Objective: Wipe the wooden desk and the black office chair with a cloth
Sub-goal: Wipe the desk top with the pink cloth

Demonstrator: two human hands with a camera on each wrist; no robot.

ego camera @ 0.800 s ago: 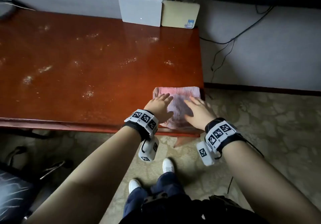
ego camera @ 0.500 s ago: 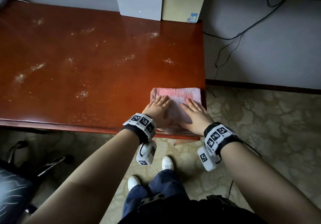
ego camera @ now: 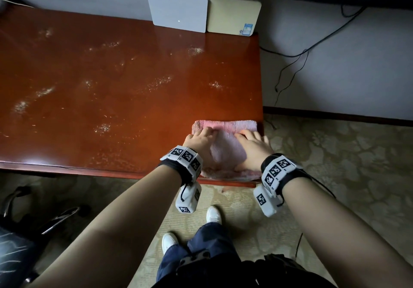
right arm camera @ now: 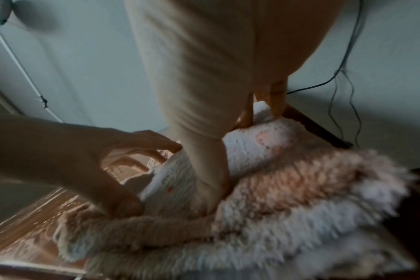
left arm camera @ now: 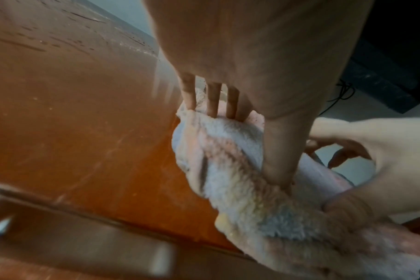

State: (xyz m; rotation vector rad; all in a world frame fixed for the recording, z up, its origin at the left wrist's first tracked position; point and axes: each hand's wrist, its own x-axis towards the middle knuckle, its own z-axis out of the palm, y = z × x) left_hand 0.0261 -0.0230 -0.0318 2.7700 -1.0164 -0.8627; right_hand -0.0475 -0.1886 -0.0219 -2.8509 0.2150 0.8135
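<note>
At the left edge, chair: the black office chair [ego camera: 15,243] stands low beside the desk, only partly in view, with nothing touching it. I judge its wiping is not yet begun.
Desk: the wooden desk [ego camera: 111,91] is glossy red-brown and shows many pale dusty smears over its left and middle parts, so most of the surface seems not yet wiped.
Back of desk: a white box [ego camera: 178,12] and a beige box [ego camera: 233,17] stand side by side against the wall.
Cloth: the pink cloth [ego camera: 225,151] lies folded on the near right corner of the desk, and its near edge reaches the front rim of the desk.
Left hand: the left hand [ego camera: 201,141] lies on the left part of the cloth, fingers stretched forward and thumb pushed down into the pile; it presses and does not grasp.
Right hand: the right hand [ego camera: 252,145] lies on the right part in the same manner, fingers spread and fairly straight, thumb dug into the cloth, nothing closed around.
Step in hand: wiping the desk, at the right end.
Next move: probably to push the cloth leftward over the smears with even pressure. Both palms must stay flat so the folds do not open, and the cloth must not slide off the front rim.
</note>
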